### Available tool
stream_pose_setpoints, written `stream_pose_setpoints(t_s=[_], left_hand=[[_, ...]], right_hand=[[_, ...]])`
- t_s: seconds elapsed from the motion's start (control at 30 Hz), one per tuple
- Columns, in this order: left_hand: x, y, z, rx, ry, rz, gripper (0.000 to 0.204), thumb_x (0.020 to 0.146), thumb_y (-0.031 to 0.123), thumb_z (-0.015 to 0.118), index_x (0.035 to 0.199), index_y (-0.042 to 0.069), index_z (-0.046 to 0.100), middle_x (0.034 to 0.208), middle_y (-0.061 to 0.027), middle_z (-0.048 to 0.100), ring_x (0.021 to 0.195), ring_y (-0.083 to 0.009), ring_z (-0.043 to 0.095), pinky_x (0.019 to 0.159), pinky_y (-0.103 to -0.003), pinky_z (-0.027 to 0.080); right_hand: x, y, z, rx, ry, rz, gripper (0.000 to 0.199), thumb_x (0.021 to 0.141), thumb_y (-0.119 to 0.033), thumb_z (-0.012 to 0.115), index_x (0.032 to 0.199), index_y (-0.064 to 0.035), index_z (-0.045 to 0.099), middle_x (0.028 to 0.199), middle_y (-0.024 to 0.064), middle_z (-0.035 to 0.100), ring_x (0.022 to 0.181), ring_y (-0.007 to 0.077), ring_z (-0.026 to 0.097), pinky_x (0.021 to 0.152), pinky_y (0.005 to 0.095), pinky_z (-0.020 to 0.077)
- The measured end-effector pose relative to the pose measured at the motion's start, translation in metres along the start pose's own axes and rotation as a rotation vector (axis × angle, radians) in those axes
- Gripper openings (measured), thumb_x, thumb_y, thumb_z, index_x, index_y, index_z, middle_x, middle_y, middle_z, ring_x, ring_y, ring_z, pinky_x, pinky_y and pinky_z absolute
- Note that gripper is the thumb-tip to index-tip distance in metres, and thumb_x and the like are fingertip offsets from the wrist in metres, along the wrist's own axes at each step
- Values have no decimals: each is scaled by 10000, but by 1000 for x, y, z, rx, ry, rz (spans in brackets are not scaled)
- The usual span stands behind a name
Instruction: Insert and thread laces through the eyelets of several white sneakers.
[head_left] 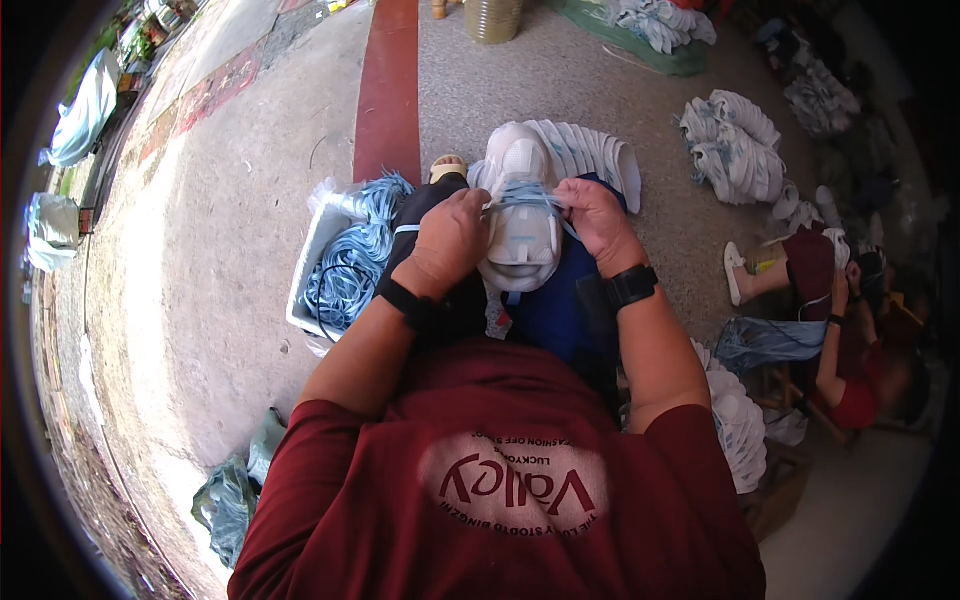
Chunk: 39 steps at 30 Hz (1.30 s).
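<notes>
A white shoe upper lies over my lap, its rounded toe pointing away from me. Light blue shoelace crosses the middle of it in several rows. My left hand is closed at the left edge of the lacing, thumb and fingers pinching the lace there. On the opposite edge my right hand pinches the lace too, and a blue end hangs below its fingers. Just beyond the upper, a curved row of stacked white uppers fans out to the right.
At my left stands a white box heaped with light blue laces. Stacked uppers lie on the floor to the right, more by my right elbow. Another person sits at far right. A yellowish container stands ahead.
</notes>
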<state>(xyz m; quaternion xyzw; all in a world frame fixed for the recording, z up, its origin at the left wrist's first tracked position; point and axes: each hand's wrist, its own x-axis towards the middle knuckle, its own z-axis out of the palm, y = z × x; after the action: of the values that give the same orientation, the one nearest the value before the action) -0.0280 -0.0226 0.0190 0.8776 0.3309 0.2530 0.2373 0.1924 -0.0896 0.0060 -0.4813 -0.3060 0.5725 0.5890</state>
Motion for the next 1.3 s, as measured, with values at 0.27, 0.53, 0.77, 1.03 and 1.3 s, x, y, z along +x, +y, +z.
stream_pose_setpoints(t_s=[0.27, 0.53, 0.77, 1.03, 1.3], left_hand=[[2, -22, 3, 0, 96, -61, 169, 753, 49, 510, 886, 15, 608, 845, -194, 632, 795, -351, 615, 716, -422, 486], [17, 2, -11, -384, -91, -110, 174, 771, 66, 557, 907, -35, 596, 840, -196, 633, 785, -352, 613, 707, -356, 489], [29, 1, -16, -25, 75, 299, 77, 693, 50, 616, 744, 13, 572, 668, -101, 548, 636, -298, 575, 589, -365, 476], [-13, -21, -74, 346, 380, 370, 180, 655, 10, 632, 621, 68, 464, 687, -90, 506, 639, -261, 555, 523, -351, 450], [-27, -32, -40, -123, 186, 191, 105, 761, -2, 568, 815, 8, 478, 771, -135, 521, 692, -299, 555, 616, -367, 468]], right_hand=[[-4, 4, 9, 168, 92, -29, 98, 817, -86, 601, 724, -73, 573, 674, -26, 515, 611, 68, 424, 587, 198, 335], [1, 5, 12, 45, 130, -139, 56, 791, -39, 627, 789, -75, 584, 686, -28, 526, 614, 37, 437, 558, 172, 340], [-7, 3, 23, -485, 170, -147, 248, 690, 41, 647, 902, -46, 552, 753, 8, 539, 696, 74, 514, 643, 211, 429], [-4, 10, 16, -526, 250, -77, 346, 568, 1, 719, 857, -44, 534, 720, 31, 527, 621, 109, 475, 551, 271, 408], [-12, 12, 26, -1113, 282, -360, 205, 674, -77, 620, 818, 0, 497, 671, 165, 535, 650, 301, 529, 581, 368, 429]])
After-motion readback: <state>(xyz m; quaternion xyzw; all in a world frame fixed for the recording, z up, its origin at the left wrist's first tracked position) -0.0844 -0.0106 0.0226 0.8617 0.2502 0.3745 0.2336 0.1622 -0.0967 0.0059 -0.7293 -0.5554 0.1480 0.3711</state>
